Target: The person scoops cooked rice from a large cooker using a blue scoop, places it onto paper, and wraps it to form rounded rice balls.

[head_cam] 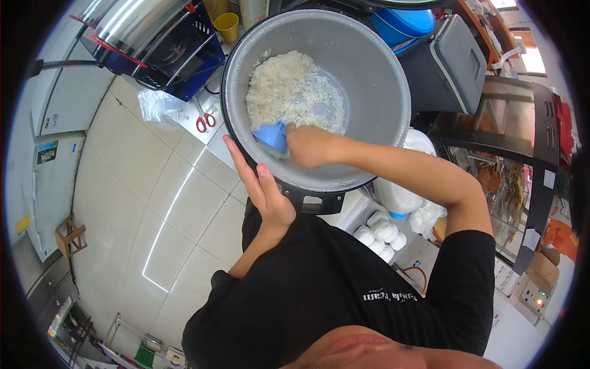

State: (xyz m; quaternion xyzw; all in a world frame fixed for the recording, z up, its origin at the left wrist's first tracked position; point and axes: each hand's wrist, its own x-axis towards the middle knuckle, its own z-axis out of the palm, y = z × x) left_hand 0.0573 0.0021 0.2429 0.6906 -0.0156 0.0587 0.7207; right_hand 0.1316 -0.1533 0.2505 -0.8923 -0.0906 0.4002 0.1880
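Note:
A large grey rice cooker pot (368, 92) stands before me with its mouth facing up. Cooked white rice (279, 83) is heaped on its left side and thins out across the bottom. My right hand (309, 145) reaches inside, closed around the handle of a blue plastic scoop (272, 137). The scoop rests against the lower left of the rice, near the pot wall. Outside the pot, my left hand (272, 193) lies along the lower left rim with its fingers straight and the palm against the edge. A black side handle (322, 203) juts out just right of it.
Red-handled scissors (205, 122) and clear plastic bags (159, 105) lie on the counter at left. A yellow cup (227, 27) stands behind them. Wrapped white bundles (381, 233) sit below right, near a lidded white container (401, 193). A grey cooler box (456, 64) and a glass display case (493, 180) flank the right.

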